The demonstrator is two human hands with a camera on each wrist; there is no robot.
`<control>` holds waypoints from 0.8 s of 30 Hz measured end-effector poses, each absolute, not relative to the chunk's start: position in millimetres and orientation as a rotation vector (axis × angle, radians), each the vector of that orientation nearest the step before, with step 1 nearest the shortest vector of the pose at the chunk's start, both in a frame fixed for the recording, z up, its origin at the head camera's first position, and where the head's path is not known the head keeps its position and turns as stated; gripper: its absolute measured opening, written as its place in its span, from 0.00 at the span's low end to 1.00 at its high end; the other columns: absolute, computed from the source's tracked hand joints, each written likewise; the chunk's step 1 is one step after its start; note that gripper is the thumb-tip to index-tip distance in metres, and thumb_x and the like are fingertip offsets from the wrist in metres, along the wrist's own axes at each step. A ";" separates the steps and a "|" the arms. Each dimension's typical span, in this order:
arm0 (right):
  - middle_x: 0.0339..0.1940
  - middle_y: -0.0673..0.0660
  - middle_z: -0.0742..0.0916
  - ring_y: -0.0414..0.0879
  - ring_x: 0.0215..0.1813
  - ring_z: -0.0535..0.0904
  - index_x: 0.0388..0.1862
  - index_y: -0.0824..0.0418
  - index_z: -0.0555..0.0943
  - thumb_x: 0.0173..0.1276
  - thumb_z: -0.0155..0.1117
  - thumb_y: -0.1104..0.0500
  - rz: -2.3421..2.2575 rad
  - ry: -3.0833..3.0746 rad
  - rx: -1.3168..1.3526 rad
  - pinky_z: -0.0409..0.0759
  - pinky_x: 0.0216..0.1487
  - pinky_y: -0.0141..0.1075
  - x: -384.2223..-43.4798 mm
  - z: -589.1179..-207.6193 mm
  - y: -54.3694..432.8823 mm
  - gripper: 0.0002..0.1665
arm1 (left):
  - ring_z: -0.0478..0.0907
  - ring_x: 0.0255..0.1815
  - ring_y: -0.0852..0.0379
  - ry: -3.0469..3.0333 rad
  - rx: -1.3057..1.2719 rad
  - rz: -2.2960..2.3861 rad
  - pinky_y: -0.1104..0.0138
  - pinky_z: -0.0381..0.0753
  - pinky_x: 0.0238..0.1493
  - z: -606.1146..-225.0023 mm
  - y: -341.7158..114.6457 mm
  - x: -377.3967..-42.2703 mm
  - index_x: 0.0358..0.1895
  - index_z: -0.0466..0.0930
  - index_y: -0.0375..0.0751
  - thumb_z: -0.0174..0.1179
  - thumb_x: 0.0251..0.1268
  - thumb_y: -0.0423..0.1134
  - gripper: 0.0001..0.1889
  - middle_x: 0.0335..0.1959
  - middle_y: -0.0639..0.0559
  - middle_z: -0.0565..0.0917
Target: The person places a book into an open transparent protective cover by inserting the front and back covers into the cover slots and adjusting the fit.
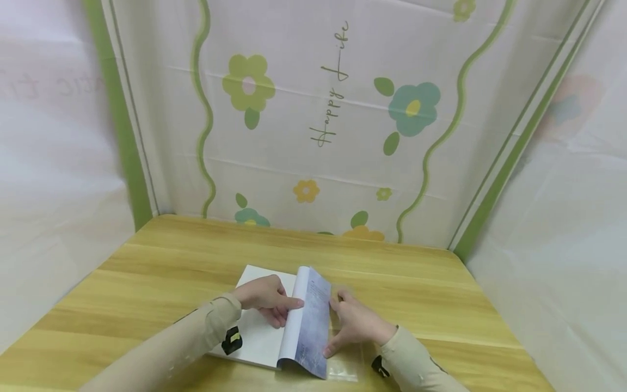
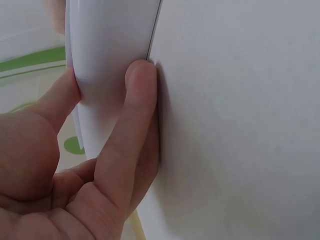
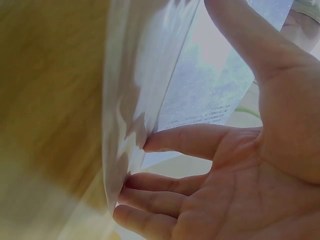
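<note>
A book point(image 1: 259, 340) lies on the table with a blank white page up, its blue-purple cover point(image 1: 313, 321) bent over at the right. With thumb and fingers on either side, my left hand point(image 1: 266, 299) pinches the curled white part of the cover point(image 2: 107, 45). My right hand point(image 1: 360, 324) is spread at the cover's outer edge. In the right wrist view, the fingertips of that hand touch a clear plastic sheet point(image 3: 132, 100) beside the printed cover. This clear plastic also shows on the table under the right hand. The book's spine is hidden.
The wooden table point(image 1: 196, 261) stretches around the book on all sides. Behind it hangs a white curtain point(image 1: 294, 120) printed with flowers, and pale fabric walls point(image 1: 578, 228) close off both sides. Each sleeved wrist has a black strap-like device point(image 1: 232, 341).
</note>
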State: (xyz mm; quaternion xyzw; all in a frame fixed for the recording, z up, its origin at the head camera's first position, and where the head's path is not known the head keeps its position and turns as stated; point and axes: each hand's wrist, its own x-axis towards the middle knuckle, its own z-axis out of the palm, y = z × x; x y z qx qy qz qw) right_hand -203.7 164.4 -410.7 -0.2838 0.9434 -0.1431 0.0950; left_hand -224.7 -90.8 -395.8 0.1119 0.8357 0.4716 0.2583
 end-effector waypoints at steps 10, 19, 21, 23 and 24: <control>0.69 0.75 0.63 0.65 0.63 0.71 0.69 0.77 0.65 0.31 0.82 0.32 -0.453 2.771 -0.830 0.73 0.62 0.52 -204.8 -410.7 164.6 0.74 | 0.86 0.28 0.48 2.143 0.339 1.330 0.61 0.87 0.33 -399.6 -98.2 -229.8 0.32 0.82 0.30 0.68 0.63 0.47 0.19 0.28 0.39 0.85; 0.70 0.77 0.62 0.67 0.64 0.70 0.69 0.77 0.64 0.30 0.82 0.32 -0.452 2.777 -0.830 0.72 0.63 0.53 -206.2 -411.0 165.0 0.75 | 0.86 0.27 0.48 2.193 0.328 1.303 0.61 0.87 0.31 -397.2 -94.3 -228.6 0.32 0.81 0.30 0.68 0.63 0.47 0.19 0.27 0.40 0.85; 0.69 0.76 0.63 0.66 0.64 0.70 0.69 0.77 0.65 0.31 0.82 0.32 -0.446 2.779 -0.831 0.73 0.63 0.52 -205.9 -410.7 164.9 0.75 | 0.86 0.28 0.48 2.197 0.329 1.296 0.61 0.87 0.31 -396.8 -94.0 -228.3 0.32 0.81 0.30 0.69 0.62 0.48 0.20 0.27 0.41 0.85; 0.69 0.76 0.63 0.65 0.63 0.71 0.69 0.78 0.65 0.31 0.82 0.31 -0.438 2.779 -0.831 0.73 0.63 0.52 -205.2 -410.1 164.6 0.75 | 0.86 0.28 0.48 2.193 0.325 1.294 0.61 0.87 0.32 -396.5 -93.8 -228.1 0.32 0.80 0.30 0.69 0.62 0.49 0.20 0.27 0.41 0.85; 0.69 0.75 0.64 0.65 0.63 0.71 0.69 0.78 0.65 0.31 0.82 0.31 -0.435 2.779 -0.831 0.73 0.63 0.52 -204.7 -409.6 164.3 0.75 | 0.86 0.27 0.48 2.198 0.325 1.287 0.61 0.87 0.32 -396.3 -93.5 -227.7 0.32 0.81 0.30 0.69 0.61 0.49 0.21 0.27 0.41 0.85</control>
